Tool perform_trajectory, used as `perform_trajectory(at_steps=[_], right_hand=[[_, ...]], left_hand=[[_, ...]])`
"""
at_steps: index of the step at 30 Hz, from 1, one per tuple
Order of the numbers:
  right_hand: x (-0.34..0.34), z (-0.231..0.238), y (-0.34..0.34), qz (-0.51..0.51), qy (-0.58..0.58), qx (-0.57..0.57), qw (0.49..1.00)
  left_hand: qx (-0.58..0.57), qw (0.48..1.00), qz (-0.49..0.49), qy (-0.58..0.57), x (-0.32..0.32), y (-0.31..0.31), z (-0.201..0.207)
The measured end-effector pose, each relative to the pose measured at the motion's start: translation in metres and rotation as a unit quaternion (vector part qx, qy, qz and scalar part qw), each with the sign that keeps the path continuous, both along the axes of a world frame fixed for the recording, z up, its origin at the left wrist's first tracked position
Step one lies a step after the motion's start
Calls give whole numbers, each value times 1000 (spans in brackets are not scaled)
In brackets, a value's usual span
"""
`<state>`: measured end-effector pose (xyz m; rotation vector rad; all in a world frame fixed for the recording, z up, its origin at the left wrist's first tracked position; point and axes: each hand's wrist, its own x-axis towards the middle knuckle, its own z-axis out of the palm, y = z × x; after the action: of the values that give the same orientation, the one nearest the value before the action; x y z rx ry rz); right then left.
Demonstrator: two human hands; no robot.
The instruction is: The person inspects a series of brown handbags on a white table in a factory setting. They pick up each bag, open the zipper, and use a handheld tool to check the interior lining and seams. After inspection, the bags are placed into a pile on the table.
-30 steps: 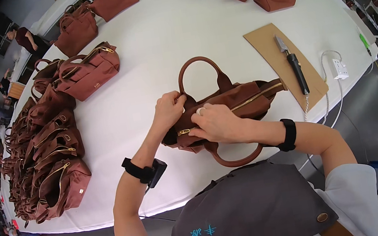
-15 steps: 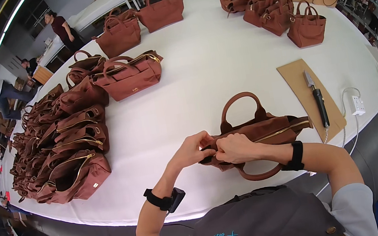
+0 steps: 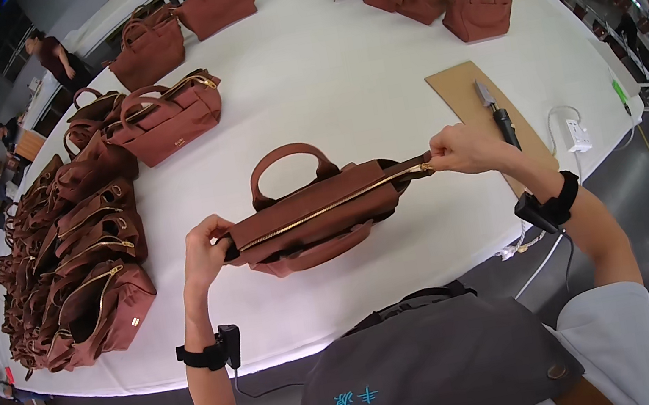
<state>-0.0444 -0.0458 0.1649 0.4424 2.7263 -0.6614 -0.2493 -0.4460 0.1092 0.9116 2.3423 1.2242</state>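
Observation:
A reddish-brown handbag [image 3: 320, 225] sits on the white table before me, its gold zipper running along the top. One round handle stands up on the far side; the near one hangs folded down. My left hand [image 3: 206, 252] pinches the bag's left end, thumb against fingers. At the other end, my right hand [image 3: 462, 149] grips the zipper's end tab, which sticks out past the bag's right side. Between both hands the zipper line looks taut and closed. The fingertips of both hands are partly hidden.
A heap of brown handbags [image 3: 70, 271] covers the table's left side. More bags [image 3: 223, 5] stand at the back, others [image 3: 478, 5] at the back right. A black-handled hot-knife-like tool [image 3: 499, 117] lies on a cardboard sheet [image 3: 455, 86] near a white power strip [image 3: 578, 134]. People are in the background.
My hands have moved apart, from together at the bag's left end to opposite ends. The right hand has taken hold of the zipper tab. The near handle has dropped, and the view has shifted.

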Motion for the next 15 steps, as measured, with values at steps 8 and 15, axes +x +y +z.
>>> perform_trajectory(at_steps=[8, 15], right_hand=[[-13, -11, 213, -247, 148, -44, 957], [-108, -43, 402, -287, 335, 33, 897]], left_hand=[[-241, 966, -72, -52, -15, 23, 76], [-269, 963, 4, 0, -25, 93, 135]])
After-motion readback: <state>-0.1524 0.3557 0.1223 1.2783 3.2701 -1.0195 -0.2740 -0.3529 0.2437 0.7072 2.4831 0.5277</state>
